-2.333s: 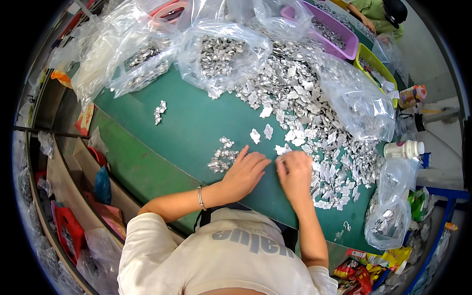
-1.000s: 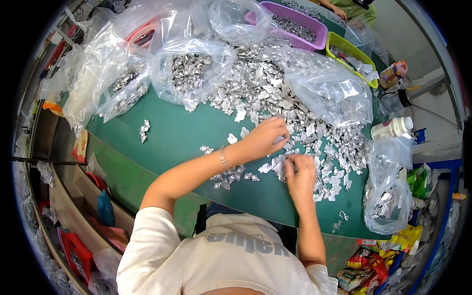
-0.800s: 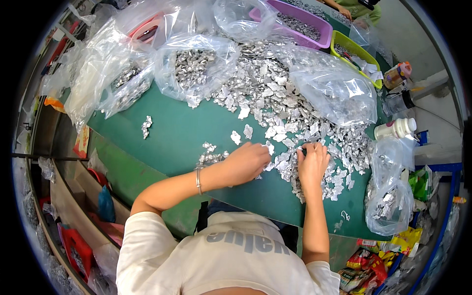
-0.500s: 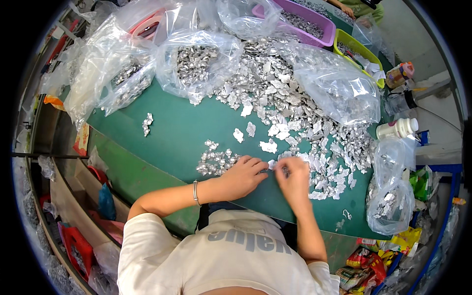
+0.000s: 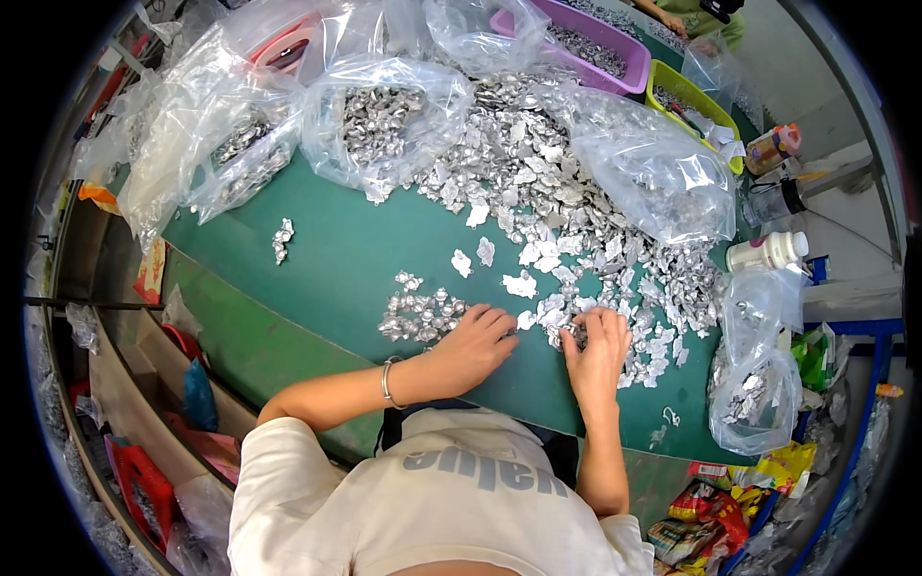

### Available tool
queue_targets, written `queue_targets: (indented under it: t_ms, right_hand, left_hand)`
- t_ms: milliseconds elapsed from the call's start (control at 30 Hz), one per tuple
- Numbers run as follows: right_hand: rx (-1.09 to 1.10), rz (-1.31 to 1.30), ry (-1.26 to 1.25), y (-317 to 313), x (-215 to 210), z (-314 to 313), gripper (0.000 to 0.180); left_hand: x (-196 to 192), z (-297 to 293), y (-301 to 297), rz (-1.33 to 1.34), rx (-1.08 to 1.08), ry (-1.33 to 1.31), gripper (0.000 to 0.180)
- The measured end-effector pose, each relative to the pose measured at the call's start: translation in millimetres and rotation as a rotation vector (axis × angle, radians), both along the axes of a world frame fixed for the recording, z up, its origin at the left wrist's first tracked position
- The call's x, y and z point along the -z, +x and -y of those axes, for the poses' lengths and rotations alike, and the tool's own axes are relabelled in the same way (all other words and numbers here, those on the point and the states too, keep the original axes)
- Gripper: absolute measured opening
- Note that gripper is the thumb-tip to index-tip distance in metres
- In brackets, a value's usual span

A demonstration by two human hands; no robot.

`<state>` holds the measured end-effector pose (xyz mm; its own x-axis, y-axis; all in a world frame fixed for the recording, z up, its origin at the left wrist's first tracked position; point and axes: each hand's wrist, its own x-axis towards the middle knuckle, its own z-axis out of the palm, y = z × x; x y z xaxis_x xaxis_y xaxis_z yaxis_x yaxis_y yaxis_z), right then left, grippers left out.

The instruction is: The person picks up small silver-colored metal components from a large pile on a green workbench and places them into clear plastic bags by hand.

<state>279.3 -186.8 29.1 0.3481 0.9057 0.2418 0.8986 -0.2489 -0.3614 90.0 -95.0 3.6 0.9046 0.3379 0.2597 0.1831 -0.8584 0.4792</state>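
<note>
My left hand [image 5: 474,351], with a silver bangle at its wrist, rests on the green table beside a small cluster of shiny silver metal pieces [image 5: 420,313]. Its fingers are curled together, hiding whatever they may hold. My right hand [image 5: 599,357] is at the near edge of the big heap of flat, wavy-edged silver metal pieces [image 5: 538,163]. Its thumb and fingers are apart over several pieces, and none is plainly gripped. A few loose flat pieces, one a pale metal piece [image 5: 520,284], lie just beyond the gap between my hands.
A linked group of pieces [image 5: 282,241] lies on the green table [image 5: 336,240] at left. Clear plastic bags [image 5: 653,163] of pieces surround the heap. Purple [image 5: 634,72] and yellow-green bins [image 5: 735,158] stand at the back right. A white bottle [image 5: 768,252] stands at the right edge.
My right hand has moved right, away from my left hand, to the edge of the heap, and its fingers have spread. My left hand has stayed nearly in place.
</note>
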Motion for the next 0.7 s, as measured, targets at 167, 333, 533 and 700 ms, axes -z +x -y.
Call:
queue_targets:
  t_ms: [167,333,533,700]
  right_hand:
    - [0.000,-0.116,0.156,7.6,15.4,2.8,0.015]
    - [0.136,-0.626,0.255,0.5,19.6,3.4,0.008]
    - [-0.201,-0.392,0.180,-40.1,11.1,-9.6,0.010]
    - [0.093,0.004,0.114,-3.3,5.9,-0.8,0.011]
  left_hand:
    - [-0.5,-1.8,-21.3,-0.017,-0.010,-0.030,0.015]
    - [-3.4,2.4,-21.8,0.071,-0.077,-0.107,0.025]
    - [-8.9,7.8,-5.9,0.181,-0.141,-0.225,0.041]
    - [-1.4,11.6,-7.5,0.040,-0.071,-0.102,0.034]
